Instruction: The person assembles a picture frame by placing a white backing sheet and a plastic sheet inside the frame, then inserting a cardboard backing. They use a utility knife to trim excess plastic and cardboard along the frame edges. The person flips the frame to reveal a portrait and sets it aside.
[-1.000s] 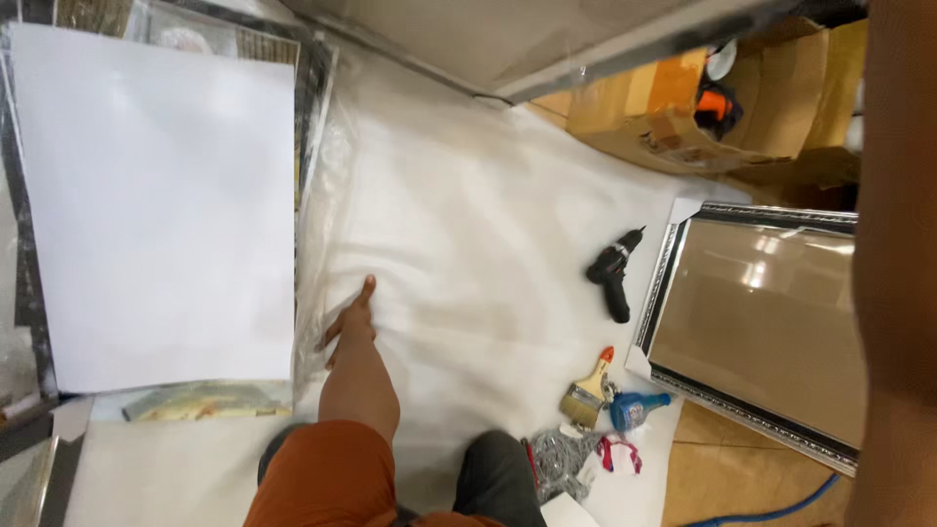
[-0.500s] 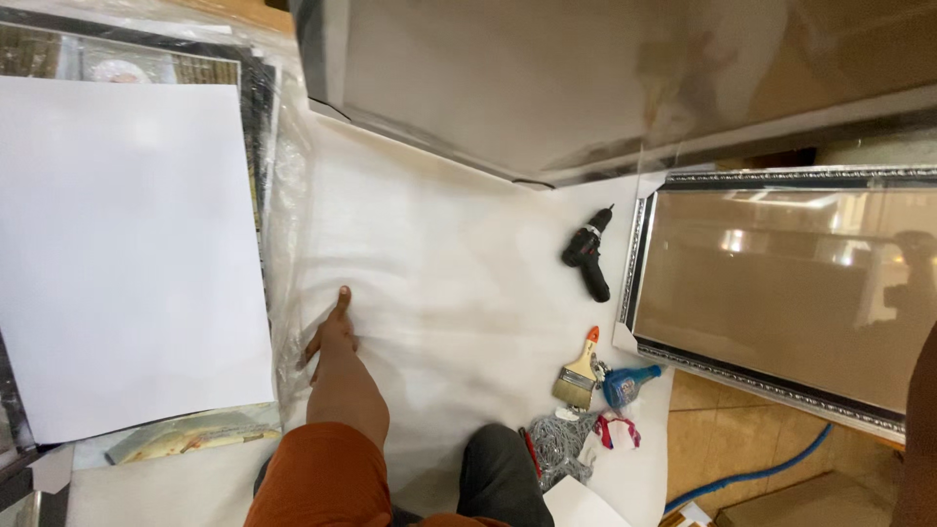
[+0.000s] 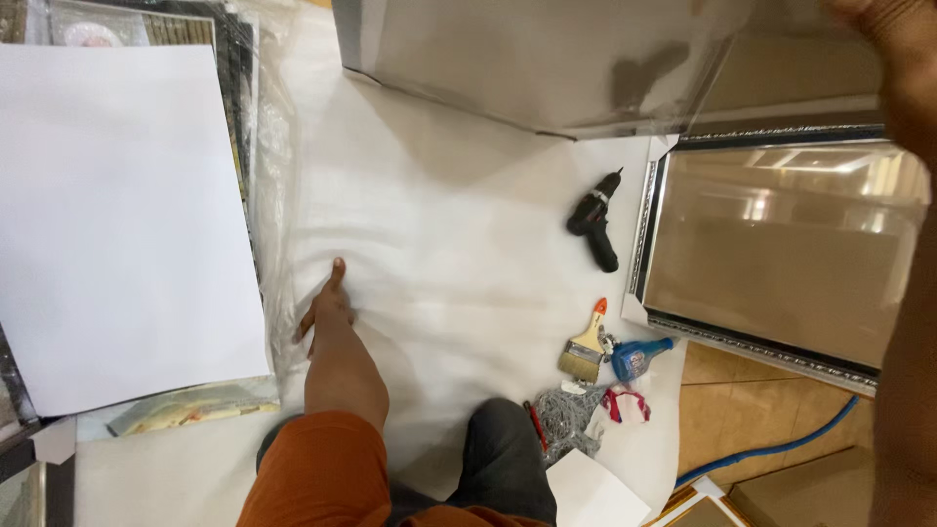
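The left hand (image 3: 327, 304) lies flat on the white sheet (image 3: 459, 254), fingers spread and pressing down, holding nothing; its forearm runs back to an orange sleeve (image 3: 312, 478). It sits close to the sheet's left edge, just beside the crinkled clear plastic (image 3: 278, 176) that borders the big white board (image 3: 117, 224). Against the earlier frames the hand has hardly shifted on the sheet; it was pressing the same spot half a second ago.

The right hand (image 3: 893, 44) is raised at the top right corner, blurred and cut by the frame edge, so I cannot tell whether its fingers are closed. It meets the upper edge of a large clear film (image 3: 547, 59) that hangs across the top of the view. A second ago that film showed only as a narrow strip at the top; now it covers much more of the view.

Right of the sheet lies a silver-edged frame (image 3: 781, 244) with a brownish pane. A black drill (image 3: 593, 217) rests near its left edge. Lower down, a brush (image 3: 586, 342) with an orange handle lies just beside a blue bottle (image 3: 639, 356), with a grey rag (image 3: 566, 415) below them. None of these has moved.
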